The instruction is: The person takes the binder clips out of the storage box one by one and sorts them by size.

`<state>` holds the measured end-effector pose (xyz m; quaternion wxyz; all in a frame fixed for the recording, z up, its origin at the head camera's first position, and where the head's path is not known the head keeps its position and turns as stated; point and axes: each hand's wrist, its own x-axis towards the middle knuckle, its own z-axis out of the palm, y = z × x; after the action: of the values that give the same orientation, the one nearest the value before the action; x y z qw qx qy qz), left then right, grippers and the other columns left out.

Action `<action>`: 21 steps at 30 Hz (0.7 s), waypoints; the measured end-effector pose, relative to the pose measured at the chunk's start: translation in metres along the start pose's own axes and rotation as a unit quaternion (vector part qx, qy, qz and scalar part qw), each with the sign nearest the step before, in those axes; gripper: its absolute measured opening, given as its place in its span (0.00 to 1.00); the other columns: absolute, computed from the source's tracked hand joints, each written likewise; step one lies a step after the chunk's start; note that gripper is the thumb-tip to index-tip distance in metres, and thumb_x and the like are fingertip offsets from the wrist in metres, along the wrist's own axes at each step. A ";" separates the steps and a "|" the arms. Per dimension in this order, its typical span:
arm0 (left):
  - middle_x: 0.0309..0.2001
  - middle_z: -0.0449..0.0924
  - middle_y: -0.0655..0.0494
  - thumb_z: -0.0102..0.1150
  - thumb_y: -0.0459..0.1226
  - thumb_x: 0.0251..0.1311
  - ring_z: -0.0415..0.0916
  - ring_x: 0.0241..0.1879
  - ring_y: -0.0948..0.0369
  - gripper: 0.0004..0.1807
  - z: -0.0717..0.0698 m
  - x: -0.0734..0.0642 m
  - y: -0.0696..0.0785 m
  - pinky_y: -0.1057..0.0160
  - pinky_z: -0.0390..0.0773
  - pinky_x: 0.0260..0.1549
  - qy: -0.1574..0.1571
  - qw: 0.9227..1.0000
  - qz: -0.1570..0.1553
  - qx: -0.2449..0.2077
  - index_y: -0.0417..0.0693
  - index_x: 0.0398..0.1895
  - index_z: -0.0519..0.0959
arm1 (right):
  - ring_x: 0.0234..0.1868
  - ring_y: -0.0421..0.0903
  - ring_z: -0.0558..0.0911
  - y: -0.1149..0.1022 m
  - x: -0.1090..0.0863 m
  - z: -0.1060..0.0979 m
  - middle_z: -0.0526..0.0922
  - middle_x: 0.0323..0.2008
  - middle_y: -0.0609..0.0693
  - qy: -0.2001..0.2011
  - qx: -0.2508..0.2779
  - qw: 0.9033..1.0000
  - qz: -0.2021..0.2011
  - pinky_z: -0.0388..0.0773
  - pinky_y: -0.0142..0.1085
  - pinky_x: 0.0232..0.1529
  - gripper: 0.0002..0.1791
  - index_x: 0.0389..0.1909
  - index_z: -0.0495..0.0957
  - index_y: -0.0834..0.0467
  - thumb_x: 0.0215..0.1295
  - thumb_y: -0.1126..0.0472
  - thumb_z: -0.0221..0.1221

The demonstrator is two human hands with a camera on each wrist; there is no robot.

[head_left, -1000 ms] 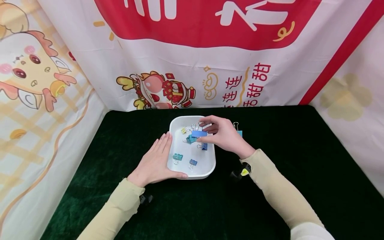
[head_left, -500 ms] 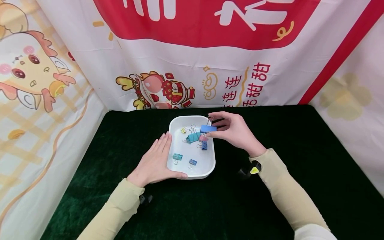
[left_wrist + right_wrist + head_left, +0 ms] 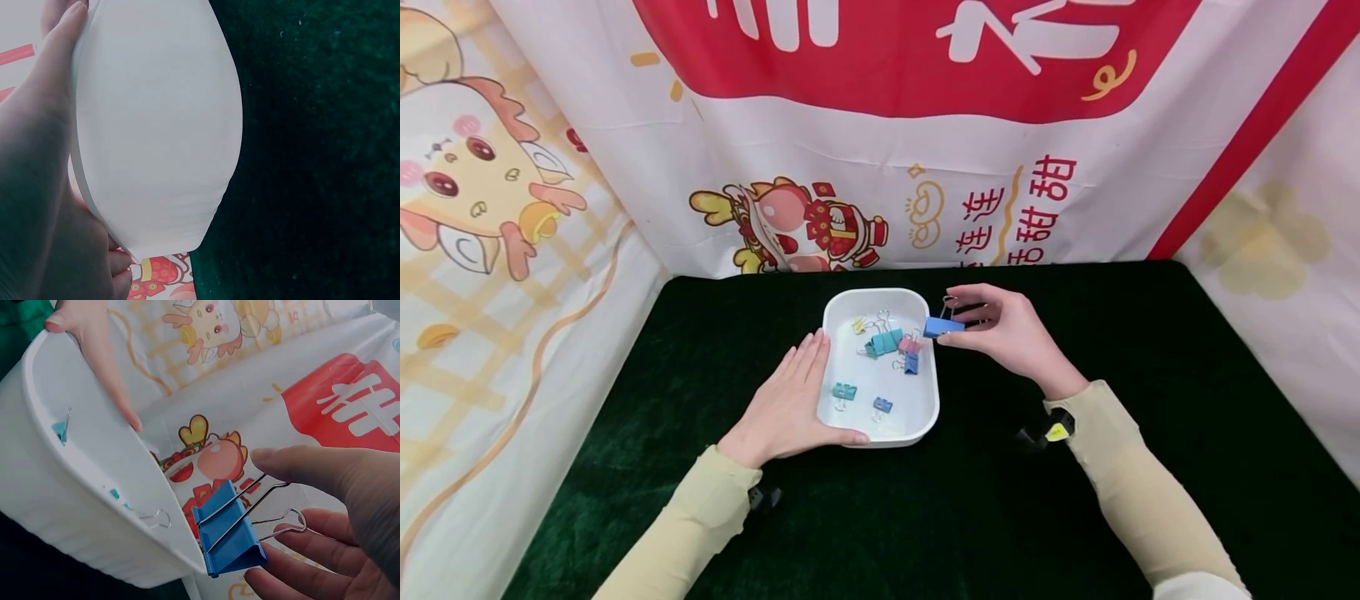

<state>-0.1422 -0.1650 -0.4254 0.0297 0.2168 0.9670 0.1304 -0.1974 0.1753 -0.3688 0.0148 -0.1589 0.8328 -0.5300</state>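
Observation:
A large blue binder clip (image 3: 943, 327) is pinched in my right hand (image 3: 1011, 337), just past the right rim of a white plastic tray (image 3: 931, 408). The right wrist view shows this clip's wire handles between thumb and fingers. My left hand (image 3: 793, 400) rests along the tray's left side, fingers straight and thumb lying on the near rim. Inside the tray, a larger teal binder clip (image 3: 887, 341) lies among a pink clip (image 3: 910, 343), a dark blue clip (image 3: 911, 363) and a yellow clip (image 3: 859, 326). Nearer me are a small teal clip (image 3: 844, 391) and a small blue clip (image 3: 882, 405).
The tray stands on a dark green velvet cloth (image 3: 895, 517). A printed white and red backdrop (image 3: 887, 150) rises behind the cloth, with patterned side sheets (image 3: 490, 350) to the left and right.
My right hand has carried the blue binder clip rightward from over the tray to beyond its right rim. The pink clip has come into view. My left hand has stayed in place.

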 end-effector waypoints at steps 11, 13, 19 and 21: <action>0.82 0.34 0.49 0.47 0.86 0.38 0.32 0.80 0.55 0.78 0.000 0.000 0.001 0.52 0.40 0.76 -0.003 1.000 0.000 0.000 0.42 0.82 0.40 | 0.53 0.51 0.84 0.030 -0.011 -0.029 0.81 0.59 0.52 0.020 -0.011 0.999 0.046 0.84 0.44 0.49 0.37 0.64 0.77 0.54 0.54 0.49 0.77; 0.82 0.34 0.49 0.47 0.86 0.39 0.32 0.80 0.55 0.78 0.000 -0.001 0.001 0.52 0.40 0.76 -0.001 1.000 0.001 0.000 0.42 0.82 0.40 | 0.53 0.52 0.84 0.036 -0.014 -0.034 0.81 0.59 0.53 0.023 -0.012 0.998 0.052 0.84 0.42 0.49 0.37 0.65 0.77 0.54 0.55 0.49 0.77; 0.82 0.34 0.49 0.48 0.86 0.39 0.32 0.80 0.55 0.78 0.000 -0.001 0.001 0.52 0.40 0.76 0.002 1.000 0.002 0.000 0.42 0.82 0.40 | 0.53 0.54 0.84 0.053 -0.023 -0.052 0.80 0.61 0.56 0.032 -0.016 0.996 0.082 0.83 0.34 0.46 0.36 0.67 0.76 0.56 0.59 0.50 0.75; 0.82 0.34 0.50 0.48 0.86 0.39 0.32 0.80 0.55 0.78 0.000 -0.001 0.001 0.52 0.40 0.76 0.000 1.000 0.001 0.000 0.42 0.82 0.40 | 0.53 0.52 0.84 0.058 -0.025 -0.058 0.79 0.61 0.56 0.036 -0.015 0.994 0.100 0.83 0.33 0.47 0.36 0.67 0.76 0.56 0.60 0.49 0.74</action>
<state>-0.1413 -0.1647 -0.4250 0.0291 0.2177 0.9668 0.1305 -0.1996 0.2557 -0.3985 0.0350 -0.0559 0.8525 -0.5185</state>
